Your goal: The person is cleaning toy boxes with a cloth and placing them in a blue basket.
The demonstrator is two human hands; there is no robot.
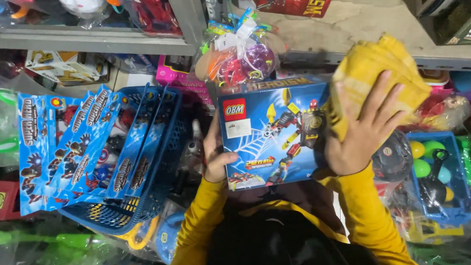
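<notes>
While left hand [214, 159] fingers pinch the toy box [270, 133] edge, right hand [365, 129] spread flat on yellow cloth [373, 71], blue basket [137, 195] close alongside.

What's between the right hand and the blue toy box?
In the head view, a folded yellow cloth lies under the right hand, pressed against the blue toy box.

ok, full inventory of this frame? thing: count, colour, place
toy box: 1, blue with a red and yellow figure picture, centre, held up
cloth: 1, yellow, folded, on the box's right end
basket: 1, blue plastic mesh, left of the box
carded toy packs: several, blue, lying in and over the basket
bagged toys: 1 bag, clear with mixed colours, above the box
bin: 1, blue, right, holding green and yellow balls
shelf: 1, grey, top left
left hand: grips the box's left edge
right hand: flat on the cloth
</notes>
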